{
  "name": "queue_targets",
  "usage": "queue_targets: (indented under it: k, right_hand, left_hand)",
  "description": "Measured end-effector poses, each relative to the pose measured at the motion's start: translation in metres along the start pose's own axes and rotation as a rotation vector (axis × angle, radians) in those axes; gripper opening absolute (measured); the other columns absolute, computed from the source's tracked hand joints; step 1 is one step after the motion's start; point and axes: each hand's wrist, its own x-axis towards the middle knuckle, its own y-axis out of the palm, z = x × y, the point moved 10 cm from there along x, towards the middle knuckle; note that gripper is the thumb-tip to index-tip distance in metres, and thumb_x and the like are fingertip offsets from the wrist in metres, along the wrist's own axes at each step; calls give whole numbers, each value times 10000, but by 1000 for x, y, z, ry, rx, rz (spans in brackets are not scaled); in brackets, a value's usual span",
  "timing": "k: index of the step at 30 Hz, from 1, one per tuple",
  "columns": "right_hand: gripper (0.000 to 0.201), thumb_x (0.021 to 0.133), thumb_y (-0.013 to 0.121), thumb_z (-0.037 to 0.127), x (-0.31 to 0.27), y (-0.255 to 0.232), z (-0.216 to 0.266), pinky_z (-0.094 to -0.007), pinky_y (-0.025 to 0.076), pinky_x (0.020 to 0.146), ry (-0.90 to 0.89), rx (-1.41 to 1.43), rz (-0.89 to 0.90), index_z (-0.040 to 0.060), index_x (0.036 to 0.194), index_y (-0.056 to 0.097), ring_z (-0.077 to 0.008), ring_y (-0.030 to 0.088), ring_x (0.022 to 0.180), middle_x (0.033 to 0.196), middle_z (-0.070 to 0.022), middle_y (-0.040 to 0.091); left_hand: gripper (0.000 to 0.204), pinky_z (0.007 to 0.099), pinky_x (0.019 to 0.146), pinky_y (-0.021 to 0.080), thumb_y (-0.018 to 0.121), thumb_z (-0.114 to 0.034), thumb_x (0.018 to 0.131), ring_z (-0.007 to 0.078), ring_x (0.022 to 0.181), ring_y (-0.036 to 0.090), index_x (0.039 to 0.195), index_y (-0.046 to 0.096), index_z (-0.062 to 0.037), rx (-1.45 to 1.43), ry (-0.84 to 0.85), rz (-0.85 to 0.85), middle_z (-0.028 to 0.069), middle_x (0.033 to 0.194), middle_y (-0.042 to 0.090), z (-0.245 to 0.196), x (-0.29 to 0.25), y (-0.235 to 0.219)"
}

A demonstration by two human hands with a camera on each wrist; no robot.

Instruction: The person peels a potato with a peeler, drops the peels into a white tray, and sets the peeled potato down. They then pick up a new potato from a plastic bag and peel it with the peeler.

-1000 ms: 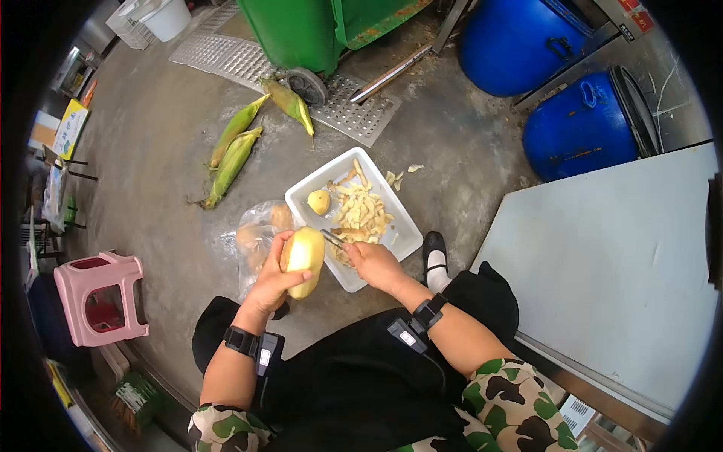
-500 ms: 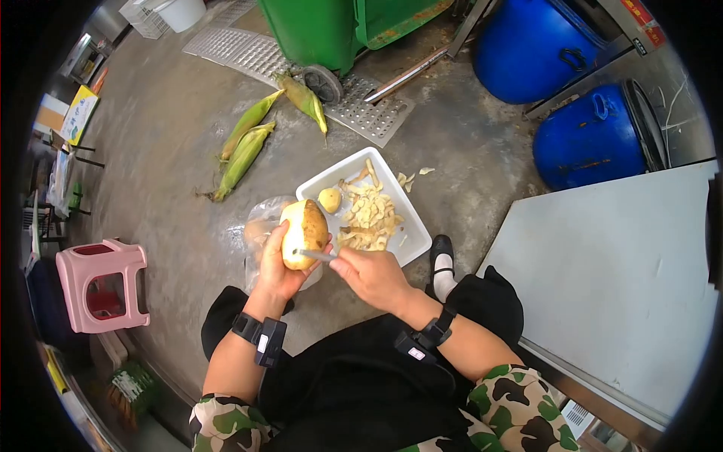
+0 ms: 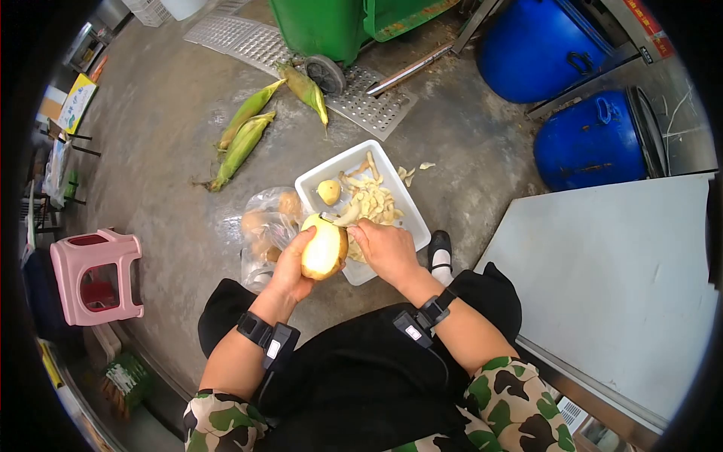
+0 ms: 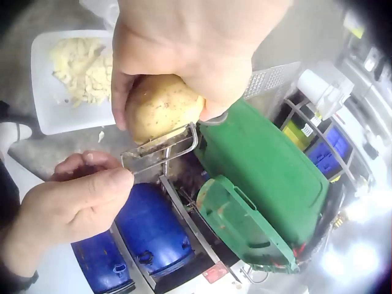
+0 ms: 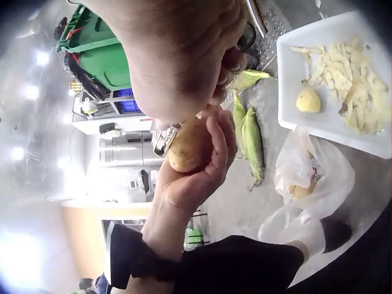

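My left hand [image 3: 295, 265] grips a large, partly peeled potato [image 3: 324, 248] above the floor, just in front of a white tray [image 3: 340, 160]. My right hand [image 3: 385, 248] pinches a metal peeler [image 3: 336, 218], whose blade lies on the potato's far end. In the left wrist view the peeler [image 4: 162, 150] lies against the unpeeled underside of the potato [image 4: 162, 107], with the right hand [image 4: 67, 202] below it. In the right wrist view the left hand [image 5: 196, 177] cups the potato [image 5: 190, 147]. In the tray lie a small peeled potato [image 3: 328, 192] and a heap of peels [image 3: 370, 203].
A clear plastic bag [image 3: 263, 226] with more potatoes lies left of the tray. Three corn cobs [image 3: 241, 139] lie on the concrete floor. A pink stool [image 3: 94, 275] stands at the left, a green wheeled bin [image 3: 324, 26] and two blue barrels [image 3: 595, 139] behind, and a grey tabletop [image 3: 617, 279] at the right.
The peeler has moved from the middle of the potato to its far end, and the left hand has tilted the potato to the right, toward the tray.
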Motion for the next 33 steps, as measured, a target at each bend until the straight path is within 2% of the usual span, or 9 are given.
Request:
queue_targets:
  k: [5, 8, 10, 13, 16, 19, 22, 26, 33]
  right_hand:
    - [375, 968, 442, 378, 5, 16, -24, -477, 483, 634, 174, 14, 97, 62, 842, 600, -376, 629, 715, 728, -165, 643]
    - [393, 974, 420, 399, 3, 33, -55, -489, 475, 675, 273, 47, 156, 77, 885, 629, -394, 621, 756, 756, -179, 645]
    - [419, 970, 400, 418, -4, 47, -55, -486, 486, 739, 274, -21, 317, 87, 949, 657, -383, 637, 821, 832, -186, 668]
    - [416, 969, 399, 423, -7, 51, -61, -481, 487, 750, 279, -145, 386, 101, 953, 664, -385, 636, 830, 856, -191, 671]
    - [451, 983, 386, 404, -1, 25, -42, -496, 454, 686, 232, -48, 247, 50, 833, 621, -405, 604, 757, 746, -192, 630]
    - [425, 976, 404, 415, -1, 15, -24, -499, 472, 689, 209, 68, 239, 67, 893, 633, -400, 620, 769, 769, -202, 642]
    - [382, 973, 441, 381, -6, 0, 0, -490, 464, 618, 81, 220, 106, 55, 842, 594, -400, 609, 695, 690, -190, 617]
    - [321, 957, 496, 331, -17, -10, 40, -469, 454, 537, -125, 117, 55, 61, 791, 548, -385, 596, 606, 608, -161, 590]
    - [347, 963, 481, 356, -5, -5, 12, -467, 464, 553, -26, 93, 4, 58, 804, 559, -379, 609, 623, 642, -163, 611]
  left_hand:
    - [492, 491, 852, 526, 561, -394, 908, 292, 1032, 615, 1251, 492, -48, 16, -5, 21, 145, 1168, 602, -4, -5, 5]
    - [492, 492, 873, 518, 559, -386, 913, 296, 1040, 611, 1267, 486, -52, 94, 22, 165, 145, 1179, 598, -6, -13, 21]
    - [481, 488, 899, 509, 549, -380, 922, 300, 1055, 604, 1278, 483, -64, 12, 28, 155, 142, 1193, 591, -7, 0, 7]
    - [469, 477, 937, 494, 536, -386, 934, 302, 1084, 591, 1289, 482, -84, -106, 80, 50, 135, 1215, 581, -20, 0, -4]
    - [473, 468, 954, 491, 532, -408, 938, 301, 1113, 576, 1293, 483, -99, -205, 89, -2, 127, 1233, 571, -31, -3, -4]
    - [487, 460, 952, 497, 539, -425, 933, 307, 1122, 570, 1296, 482, -105, -265, 88, -2, 125, 1242, 566, -30, -1, -6]
    - [464, 464, 950, 497, 555, -399, 931, 286, 1113, 571, 1284, 481, -108, -303, 85, -11, 110, 1229, 566, -26, 4, -8]
    - [475, 461, 937, 510, 547, -403, 934, 323, 1082, 593, 1293, 479, -99, -272, 69, -73, 138, 1223, 574, -16, 16, -15]
    - [496, 455, 901, 531, 573, -411, 919, 310, 1052, 607, 1285, 482, -88, -212, 55, -26, 140, 1190, 590, -13, 8, 6]
